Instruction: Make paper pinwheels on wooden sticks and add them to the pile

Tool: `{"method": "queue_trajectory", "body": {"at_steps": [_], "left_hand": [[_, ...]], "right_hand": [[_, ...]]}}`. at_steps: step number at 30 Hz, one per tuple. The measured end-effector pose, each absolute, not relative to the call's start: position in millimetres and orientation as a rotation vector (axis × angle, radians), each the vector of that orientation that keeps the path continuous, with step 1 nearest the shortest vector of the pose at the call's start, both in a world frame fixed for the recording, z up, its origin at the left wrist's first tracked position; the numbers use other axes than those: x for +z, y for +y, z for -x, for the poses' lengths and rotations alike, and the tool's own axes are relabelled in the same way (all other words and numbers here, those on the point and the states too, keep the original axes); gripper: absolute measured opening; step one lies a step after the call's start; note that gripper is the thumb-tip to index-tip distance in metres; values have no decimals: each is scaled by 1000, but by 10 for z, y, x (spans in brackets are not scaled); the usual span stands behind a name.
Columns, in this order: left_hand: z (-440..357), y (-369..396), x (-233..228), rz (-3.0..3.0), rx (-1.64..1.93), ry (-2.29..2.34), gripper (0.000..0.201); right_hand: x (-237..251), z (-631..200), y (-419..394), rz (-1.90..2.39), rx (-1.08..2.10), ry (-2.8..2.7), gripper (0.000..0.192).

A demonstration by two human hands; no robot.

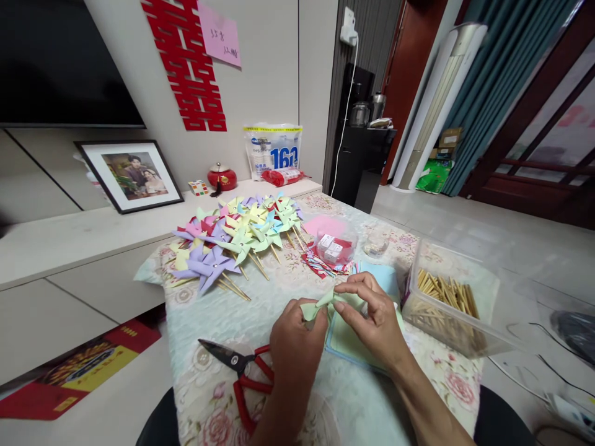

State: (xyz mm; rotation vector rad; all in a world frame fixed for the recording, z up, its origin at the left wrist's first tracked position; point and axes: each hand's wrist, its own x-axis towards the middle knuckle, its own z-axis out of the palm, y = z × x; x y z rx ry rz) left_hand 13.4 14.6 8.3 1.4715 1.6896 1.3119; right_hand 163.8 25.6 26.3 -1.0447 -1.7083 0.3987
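Observation:
Between my two hands is a piece of light green paper [310, 310], folded into curved points like a pinwheel. My left hand [297, 334] is closed around its left side, thumb and fingers pinching it. The thumb and forefinger of my right hand [372, 306] close on its right end; the other fingers are bent above. Under the right hand lies a stack of green and blue paper squares [357, 344]. Red-handled scissors [242, 365] lie with blades parted, left of my left wrist. Finished paper pinwheels [246, 229] on sticks are heaped at the table's far left.
A clear plastic box [446, 322] of wooden sticks [449, 294] stands at the right edge. Behind the hands are a clear round tub [337, 244], red patterned strips [320, 263] and a small clear dish [375, 246]. A white cabinet [93, 238] borders the far side.

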Motion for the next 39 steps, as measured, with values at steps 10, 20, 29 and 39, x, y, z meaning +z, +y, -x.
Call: {"method": "queue_trajectory", "body": {"at_steps": [10,20,29,39], "left_hand": [[-196,92,-5,-2099,1309,1871,12],[-203,87,28,-1955,1325,1857,13],[-154,211,119,-756,1320,1102,30],[-148,186,170,-516,1301,918,33]], "right_hand": [[207,-1578,231,1124,446,-1677,25],[215,-1558,241,1172,375,-1706,27],[206,-1602,222,1122,436,-1395,15],[208,-1568,246,1136,335,-1599,13]]}}
